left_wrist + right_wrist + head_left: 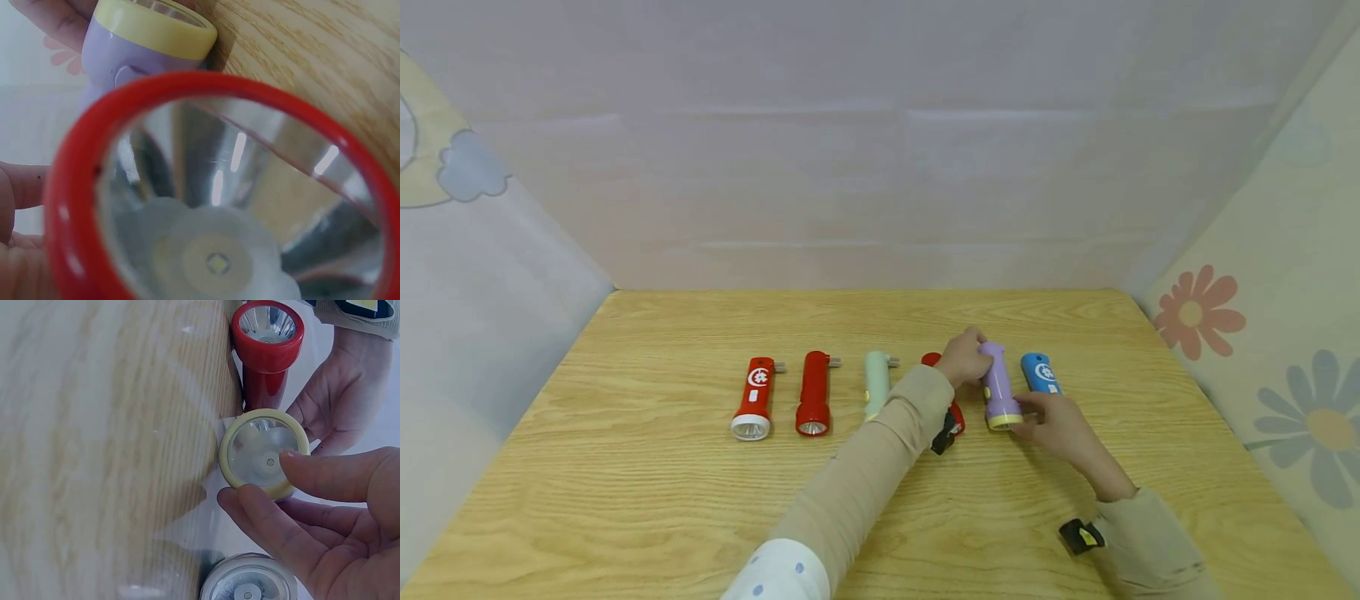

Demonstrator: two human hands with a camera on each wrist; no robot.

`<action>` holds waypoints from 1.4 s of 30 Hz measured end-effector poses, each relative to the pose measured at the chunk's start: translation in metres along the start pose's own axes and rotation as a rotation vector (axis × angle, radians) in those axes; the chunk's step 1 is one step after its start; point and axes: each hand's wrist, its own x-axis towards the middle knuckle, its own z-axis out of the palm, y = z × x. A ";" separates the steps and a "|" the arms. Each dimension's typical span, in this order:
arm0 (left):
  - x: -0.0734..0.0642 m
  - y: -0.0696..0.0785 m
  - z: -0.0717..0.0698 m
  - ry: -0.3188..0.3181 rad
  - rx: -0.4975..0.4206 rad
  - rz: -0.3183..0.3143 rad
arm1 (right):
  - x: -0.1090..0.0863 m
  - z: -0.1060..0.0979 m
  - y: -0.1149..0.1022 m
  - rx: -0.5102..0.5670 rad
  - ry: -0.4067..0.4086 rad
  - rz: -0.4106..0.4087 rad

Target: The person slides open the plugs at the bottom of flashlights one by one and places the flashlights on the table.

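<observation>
A purple flashlight [997, 383] with a pale yellow head ring lies on the wooden table, its lens toward me. My left hand [965, 358] holds it near the tail end, reaching across a red flashlight [957, 417] that the wrist partly hides. At the head, my right hand [1051, 425] pinches the yellow ring; in the right wrist view the thumb overlaps the lens [259, 450] and the fingers sit below the rim. Right of that hand is a blue flashlight [1041, 372], its front part hidden. The red flashlight's lens rim [212, 84] fills the left wrist view.
Farther left in the row lie a red flashlight with a white head [756, 396], an all-red flashlight [814, 393] and a pale green flashlight [876, 379], with plug prongs out to the right. Printed cloth walls [880, 192] close off the back and sides of the table [662, 500].
</observation>
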 end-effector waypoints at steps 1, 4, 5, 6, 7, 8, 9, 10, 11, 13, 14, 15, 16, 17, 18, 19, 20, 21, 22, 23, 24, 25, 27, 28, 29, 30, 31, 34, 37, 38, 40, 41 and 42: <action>-0.001 0.000 0.000 0.003 -0.002 0.004 | 0.000 0.000 0.000 0.003 -0.001 0.003; -0.003 0.002 -0.001 0.013 0.002 0.013 | 0.001 0.001 0.001 0.004 -0.001 0.005; -0.004 0.002 -0.001 0.016 0.004 0.015 | 0.001 0.001 0.001 0.004 -0.001 0.006; -0.004 0.003 -0.001 0.017 -0.001 0.015 | 0.001 0.001 0.001 0.000 -0.001 0.007; -0.004 0.003 -0.001 0.020 0.000 0.014 | 0.002 0.001 0.001 -0.002 -0.002 0.007; -0.005 0.004 -0.002 0.023 0.001 0.015 | 0.002 0.001 0.001 -0.003 -0.002 0.009; -0.005 0.004 -0.002 0.023 0.000 0.014 | 0.002 0.001 0.001 -0.003 -0.004 0.010; -0.006 0.005 -0.002 0.023 -0.001 0.014 | 0.002 0.001 0.001 -0.001 -0.008 0.012; -0.006 0.005 -0.002 0.022 -0.001 0.015 | 0.002 0.001 0.000 0.005 -0.013 0.013; -0.007 0.006 -0.002 0.020 -0.006 0.016 | 0.001 0.000 0.000 0.019 -0.027 0.014; -0.007 0.006 -0.002 0.015 -0.019 0.017 | 0.001 -0.001 -0.001 0.027 -0.033 0.015; -0.007 0.006 -0.002 0.010 -0.033 0.017 | 0.001 -0.001 -0.001 0.034 -0.041 0.012; -0.008 0.007 -0.003 0.007 -0.048 0.016 | 0.001 -0.002 -0.001 0.040 -0.048 0.013; -0.008 0.007 -0.003 0.003 -0.063 0.016 | 0.001 -0.003 -0.002 0.049 -0.057 0.011; -0.008 0.007 -0.003 0.002 -0.078 0.016 | 0.001 -0.003 -0.002 0.053 -0.062 0.010; -0.008 0.007 -0.004 0.000 -0.089 0.018 | 0.001 -0.004 -0.002 0.060 -0.065 0.009; -0.008 0.007 -0.004 -0.001 -0.094 0.019 | 0.000 -0.004 -0.002 0.065 -0.066 0.008; -0.008 0.007 -0.004 0.000 -0.091 0.022 | 0.000 -0.005 -0.002 0.067 -0.066 0.007; -0.008 0.007 -0.004 0.002 -0.089 0.025 | 0.000 -0.005 -0.002 0.070 -0.063 0.007; -0.008 0.007 -0.004 0.003 -0.087 0.028 | 0.000 -0.005 -0.002 0.074 -0.061 0.006; -0.008 0.007 -0.003 0.004 -0.083 0.030 | 0.000 -0.005 -0.002 0.074 -0.058 0.006; -0.008 0.007 -0.003 0.005 -0.082 0.034 | 0.000 -0.005 -0.002 0.074 -0.055 0.008; -0.007 0.007 -0.003 0.004 -0.084 0.039 | 0.000 -0.005 -0.002 0.068 -0.051 0.008; -0.007 0.007 -0.003 0.002 -0.089 0.039 | 0.000 -0.005 -0.001 0.068 -0.050 0.007; -0.007 0.007 -0.003 0.003 -0.086 0.044 | 0.001 -0.005 -0.001 0.065 -0.049 0.004; -0.007 0.007 -0.003 0.002 -0.079 0.053 | 0.001 -0.004 0.000 0.063 -0.047 0.003; -0.007 0.008 -0.003 0.003 -0.074 0.063 | 0.001 -0.004 0.000 0.060 -0.044 -0.001; -0.008 0.009 -0.003 0.002 -0.048 0.093 | 0.001 -0.004 0.001 0.048 -0.033 -0.012; -0.009 0.009 -0.003 0.001 -0.029 0.119 | 0.001 -0.004 -0.001 0.038 -0.022 -0.013; -0.010 0.009 -0.003 -0.002 -0.026 0.123 | 0.001 -0.004 -0.001 0.034 -0.020 -0.015; -0.011 0.008 -0.004 -0.005 -0.021 0.133 | 0.001 -0.004 -0.002 0.026 -0.017 -0.017; -0.011 0.008 -0.004 -0.005 -0.018 0.137 | 0.001 -0.004 -0.002 0.024 -0.016 -0.019; -0.011 0.007 -0.004 -0.005 -0.018 0.142 | 0.002 -0.004 -0.003 0.021 -0.017 -0.020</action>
